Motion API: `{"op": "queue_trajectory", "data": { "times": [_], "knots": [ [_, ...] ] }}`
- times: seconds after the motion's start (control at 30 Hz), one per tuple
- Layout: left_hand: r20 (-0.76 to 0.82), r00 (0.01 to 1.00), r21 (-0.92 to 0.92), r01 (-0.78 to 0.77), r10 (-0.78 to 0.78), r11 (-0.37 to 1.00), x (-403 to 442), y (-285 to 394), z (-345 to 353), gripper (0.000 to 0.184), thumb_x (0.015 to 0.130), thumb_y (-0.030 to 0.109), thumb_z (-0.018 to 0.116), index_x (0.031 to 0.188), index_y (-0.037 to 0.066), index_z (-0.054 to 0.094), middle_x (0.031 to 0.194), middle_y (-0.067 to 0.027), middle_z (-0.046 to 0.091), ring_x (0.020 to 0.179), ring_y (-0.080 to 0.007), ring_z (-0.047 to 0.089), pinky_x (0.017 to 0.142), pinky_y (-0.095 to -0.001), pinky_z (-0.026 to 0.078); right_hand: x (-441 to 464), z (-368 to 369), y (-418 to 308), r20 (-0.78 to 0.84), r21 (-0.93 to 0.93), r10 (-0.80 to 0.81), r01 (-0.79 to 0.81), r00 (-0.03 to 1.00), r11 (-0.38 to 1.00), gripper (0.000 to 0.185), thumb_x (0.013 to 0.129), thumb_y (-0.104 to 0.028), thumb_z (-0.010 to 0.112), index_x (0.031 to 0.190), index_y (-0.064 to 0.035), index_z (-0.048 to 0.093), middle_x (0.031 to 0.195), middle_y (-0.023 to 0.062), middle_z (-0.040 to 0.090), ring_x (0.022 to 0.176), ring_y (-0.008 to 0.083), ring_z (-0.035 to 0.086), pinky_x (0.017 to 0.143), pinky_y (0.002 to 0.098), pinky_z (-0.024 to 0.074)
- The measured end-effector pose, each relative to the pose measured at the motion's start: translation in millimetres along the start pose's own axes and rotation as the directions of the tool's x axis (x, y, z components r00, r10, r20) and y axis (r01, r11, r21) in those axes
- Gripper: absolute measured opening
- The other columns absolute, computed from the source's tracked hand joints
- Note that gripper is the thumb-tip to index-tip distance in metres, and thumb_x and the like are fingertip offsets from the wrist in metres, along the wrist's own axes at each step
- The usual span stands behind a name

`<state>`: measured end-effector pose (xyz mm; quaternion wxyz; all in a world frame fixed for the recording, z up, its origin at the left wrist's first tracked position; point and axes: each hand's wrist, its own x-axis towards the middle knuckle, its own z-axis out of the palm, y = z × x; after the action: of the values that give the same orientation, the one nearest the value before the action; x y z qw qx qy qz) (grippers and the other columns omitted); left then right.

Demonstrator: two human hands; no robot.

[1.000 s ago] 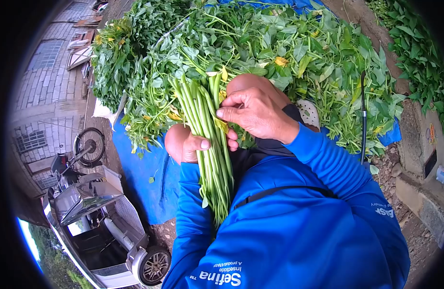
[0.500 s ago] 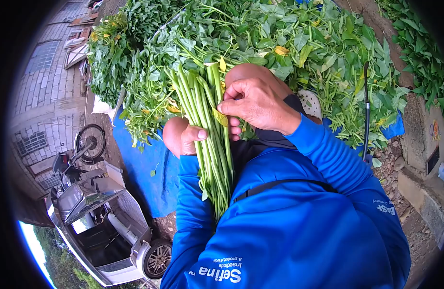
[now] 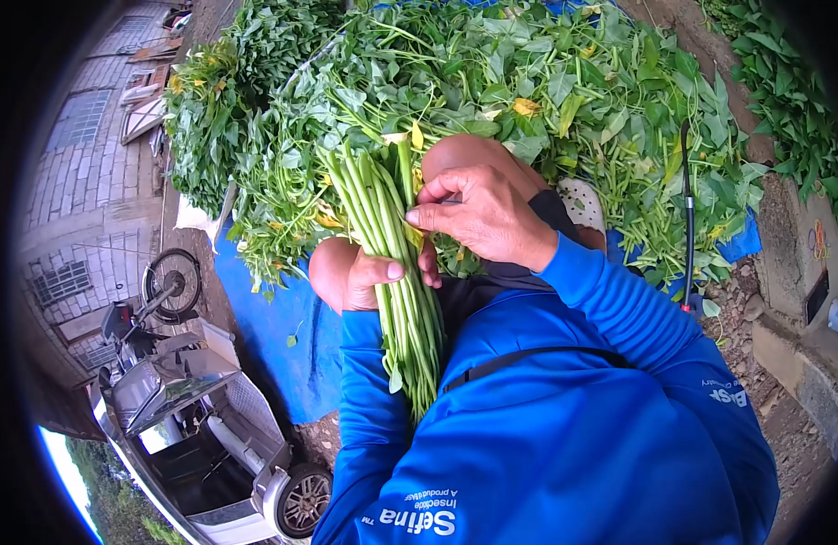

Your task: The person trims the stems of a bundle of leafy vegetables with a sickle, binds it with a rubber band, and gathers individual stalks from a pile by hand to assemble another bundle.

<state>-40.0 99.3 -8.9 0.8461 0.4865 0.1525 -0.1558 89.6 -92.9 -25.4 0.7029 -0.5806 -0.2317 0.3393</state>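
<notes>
The fingers of my left hand (image 3: 369,275), in the head view, now wrap closer around the bundle of stems (image 3: 410,322) than half a second ago. This grip presses the bundle between thumb and fingers, its upper ends before the loose greens (image 3: 564,77). My right hand (image 3: 491,213) is curled at the bundle's edge; whether it pinches something, I cannot tell. If my left grip loosens, stems may slide out; if the right pulls too hard, one could snap.

My remote feed shows an open-air yard: a concrete-block building (image 3: 87,186) lines one side, a motorcycle sidecar (image 3: 242,450) stands parked, and leafy greens (image 3: 528,77) lie heaped on a blue tarp (image 3: 273,336) beside stony earth (image 3: 732,311).
</notes>
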Motion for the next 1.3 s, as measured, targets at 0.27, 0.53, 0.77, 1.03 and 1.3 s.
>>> {"op": "queue_trajectory", "data": {
  "times": [0.27, 0.53, 0.77, 1.03, 1.3],
  "knots": [
    [0.090, 0.993, -0.154, 0.084, -0.071, 0.984, 8.6, -5.9, 8.3, 0.076, 0.068, 0.016, 0.081, 0.135, -0.004, 0.054, 0.098, -0.0174, 0.067, 0.083, -0.0315, 0.070, 0.084, -0.0463, 0.062, -0.8, -34.1, -28.2, 0.044, -0.450, -0.275, 0.265, 0.960, 0.853, 0.024, 0.098, -0.024, 0.078, 0.099, 0.0000, 0.078, 0.083, 0.0078, 0.073, 0.070, 0.0163, 0.066, 0.064, 0.0349, 0.0549],
    [0.134, 0.991, -0.264, 0.034, 0.002, 0.964, 10.1, -10.6, 7.8, 0.074, 0.066, 0.018, 0.082, 0.132, -0.003, 0.054, 0.095, -0.0163, 0.066, 0.082, -0.0300, 0.070, 0.082, -0.0450, 0.062, -6.1, -98.3, -54.5, -0.179, -0.418, -0.173, 0.084, 0.969, 0.905, 0.032, 0.098, -0.023, 0.079, 0.115, 0.0040, 0.076, 0.098, 0.0087, 0.077, 0.089, 0.0120, 0.070, 0.083, 0.0293, 0.0576],
    [0.026, 0.999, -0.220, 0.026, -0.021, 0.975, 6.9, -8.9, 5.3, 0.077, 0.070, 0.018, 0.079, 0.141, 0.000, 0.057, 0.099, -0.0196, 0.068, 0.089, -0.0340, 0.073, 0.086, -0.0519, 0.065, -12.1, -8.5, -26.4, 0.079, -0.049, 0.117, -0.114, 0.990, 0.992, 0.021, 0.096, -0.017, 0.080, 0.095, 0.0045, 0.078, 0.081, 0.0093, 0.078, 0.066, 0.0164, 0.074, 0.065, 0.0349, 0.0593],
    [0.022, 0.993, -0.155, 0.115, -0.113, 0.981, 0.4, -5.0, 0.4, 0.074, 0.071, 0.022, 0.078, 0.135, -0.008, 0.061, 0.113, -0.0261, 0.073, 0.101, -0.0397, 0.075, 0.096, -0.0516, 0.063, -14.7, -3.7, -39.0, 0.001, -0.455, -0.037, 0.033, 0.999, 0.890, 0.023, 0.087, -0.016, 0.068, 0.073, 0.0019, 0.074, 0.066, 0.0138, 0.073, 0.061, 0.0245, 0.071, 0.060, 0.0372, 0.0551],
    [0.066, 0.991, -0.138, 0.125, -0.117, 0.982, 5.6, -1.7, 1.2, 0.075, 0.069, 0.022, 0.082, 0.135, -0.007, 0.060, 0.109, -0.0227, 0.072, 0.096, -0.0360, 0.075, 0.092, -0.0485, 0.064, -17.4, -17.5, -57.4, 0.121, -0.452, -0.201, 0.234, 0.972, 0.861, 0.024, 0.088, -0.020, 0.073, 0.077, 0.0008, 0.077, 0.069, 0.0140, 0.073, 0.060, 0.0244, 0.069, 0.060, 0.0397, 0.0528]
  ]
}}
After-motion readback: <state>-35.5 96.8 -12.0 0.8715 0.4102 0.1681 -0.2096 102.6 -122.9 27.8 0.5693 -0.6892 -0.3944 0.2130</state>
